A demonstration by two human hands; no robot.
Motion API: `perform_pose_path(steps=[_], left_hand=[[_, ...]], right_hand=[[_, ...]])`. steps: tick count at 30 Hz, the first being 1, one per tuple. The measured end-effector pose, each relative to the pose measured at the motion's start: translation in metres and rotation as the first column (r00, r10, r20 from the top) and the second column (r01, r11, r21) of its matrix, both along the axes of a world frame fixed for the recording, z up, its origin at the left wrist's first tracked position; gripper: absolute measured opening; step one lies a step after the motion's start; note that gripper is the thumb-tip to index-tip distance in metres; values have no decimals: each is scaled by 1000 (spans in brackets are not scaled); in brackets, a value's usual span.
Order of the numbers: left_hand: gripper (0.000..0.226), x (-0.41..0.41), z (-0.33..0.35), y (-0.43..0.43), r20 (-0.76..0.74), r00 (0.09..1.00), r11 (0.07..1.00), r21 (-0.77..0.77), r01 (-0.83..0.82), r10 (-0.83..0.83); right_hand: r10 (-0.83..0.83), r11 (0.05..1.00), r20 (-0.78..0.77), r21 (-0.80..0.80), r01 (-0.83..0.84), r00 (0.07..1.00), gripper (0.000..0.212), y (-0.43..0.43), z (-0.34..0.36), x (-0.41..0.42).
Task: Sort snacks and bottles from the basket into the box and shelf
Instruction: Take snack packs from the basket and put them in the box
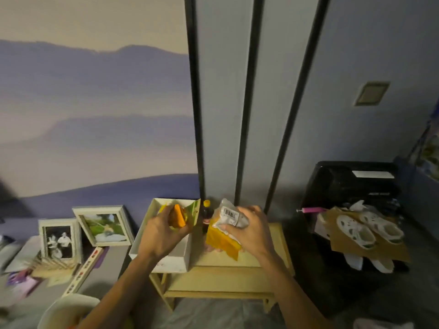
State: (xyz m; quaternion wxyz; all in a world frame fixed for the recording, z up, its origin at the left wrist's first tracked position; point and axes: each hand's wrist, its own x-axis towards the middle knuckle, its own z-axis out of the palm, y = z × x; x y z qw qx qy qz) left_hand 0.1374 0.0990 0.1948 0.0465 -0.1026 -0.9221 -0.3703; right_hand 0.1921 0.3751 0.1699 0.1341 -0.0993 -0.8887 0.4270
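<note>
Snacks fill both our hands. Our left hand (164, 230) is curled around an orange packet (177, 216), holding it over the open white box (164, 260), which sits at the left end of the wooden shelf (228, 276). Something yellow and green shows inside the box behind that packet, so we judge at least one snack is already in; how many, we cannot tell.

Our right hand (247, 230) grips a clear bag (229, 216) with a barcode label, pressed together with a yellow packet (222, 242) that hangs below the fingers over the shelf top. Whether that packet rests on the wood or hangs just above it is unclear.

A dark bottle (206, 216) with a yellow cap stands upright on the shelf against the wall, between the box and our right hand, so one bottle looks already placed.

The basket (69, 309) shows only as a pale rim at the bottom left, near our left forearm, and its contents are mostly out of view; a bit of colour inside hints that it may not be empty.

Our judgement: the sorting is partway. What is left is dropping the orange packet into the box, settling the two snacks in our right hand, then going back to the basket for whatever remains.
</note>
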Motion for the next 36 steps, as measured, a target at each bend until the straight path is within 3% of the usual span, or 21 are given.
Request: perform_pose_path(steps=[8,14,17,22,29,36], left_hand=[[63,-61,-43,-81,154,981,993,-8,-120,120],[61,-99,-80,-95,270,942,979,-32,-200,201],[52,-110,-95,-103,315,923,975,-58,-215,222],[55,-131,-116,-117,373,896,971,-117,-210,239],[65,-160,-142,-135,438,885,974,-216,-66,157],[55,-175,-163,-149,519,855,956,-244,165,-15]], right_hand=[[94,995,46,9,-95,994,85,-79,-31,-93],[193,981,187,-11,-195,963,100,-109,-84,-153],[262,963,264,-13,-268,928,95,-125,-105,-171],[316,946,352,-50,-319,881,94,-144,-121,-192],[270,952,451,8,-306,851,96,-172,-136,-202],[162,943,575,149,-297,802,66,-212,-157,-183]])
